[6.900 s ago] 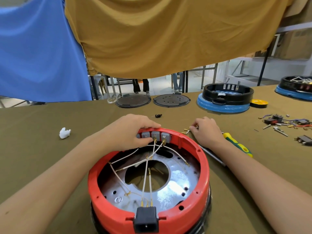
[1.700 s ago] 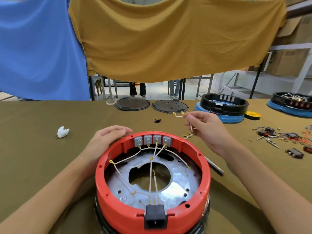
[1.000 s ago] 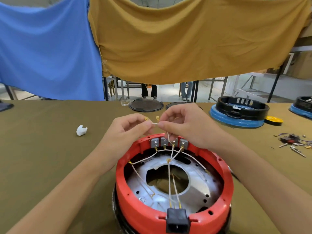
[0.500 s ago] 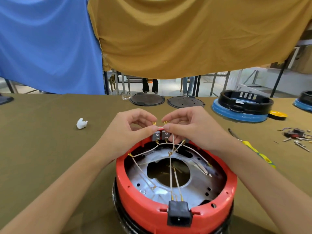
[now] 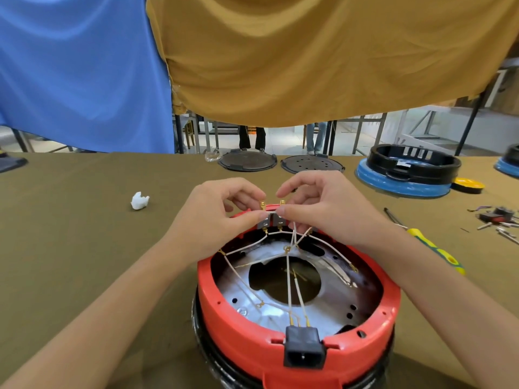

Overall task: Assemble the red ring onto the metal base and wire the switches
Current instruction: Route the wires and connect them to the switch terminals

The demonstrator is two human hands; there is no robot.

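Hands (image 5: 213,214) unmoved, no legible writing

Both your forearms are bare from the bottom corners of the view up to the wrists, with no sleeve edge showing. Your left hand (image 5: 216,217) and your right hand (image 5: 325,209) are bare as well, without gloves, and the fingernails that show are short and unpainted.
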